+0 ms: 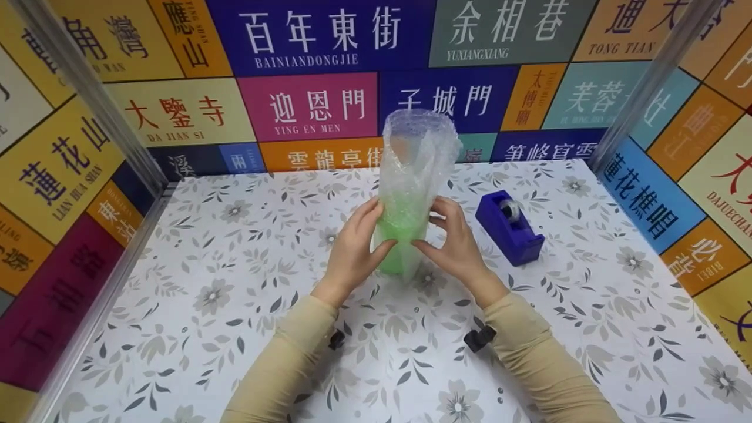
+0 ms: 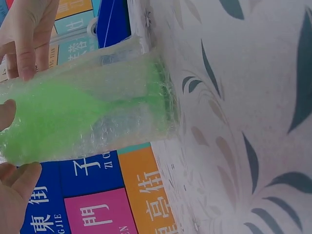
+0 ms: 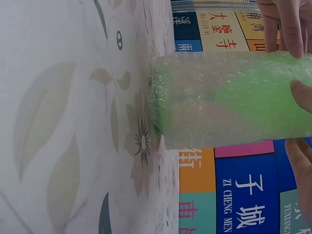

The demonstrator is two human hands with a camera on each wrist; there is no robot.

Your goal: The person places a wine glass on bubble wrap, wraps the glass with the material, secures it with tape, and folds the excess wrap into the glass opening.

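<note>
A green goblet [image 2: 53,117] stands upright on the table inside a tall sleeve of clear bubble wrap [image 1: 420,141]. Its wide bowl, thin stem and flat foot show through the plastic in the left wrist view. The wrap reaches well above the bowl, with a loose upper end. My left hand [image 1: 351,249] holds the wrapped goblet from the left, thumb at the near side and fingers along the edge. From the right, my right hand [image 1: 461,247] grips it the same way. Both thumbs sit close together at the front; the fingertips behind the wrap are partly hidden.
To the right of the right hand stands a blue tape dispenser [image 1: 511,229] with a roll of clear tape [image 1: 510,210]. A floral cloth covers the table [image 1: 211,341]. Panels with Chinese lettering [image 1: 317,106] rise at the back and both sides.
</note>
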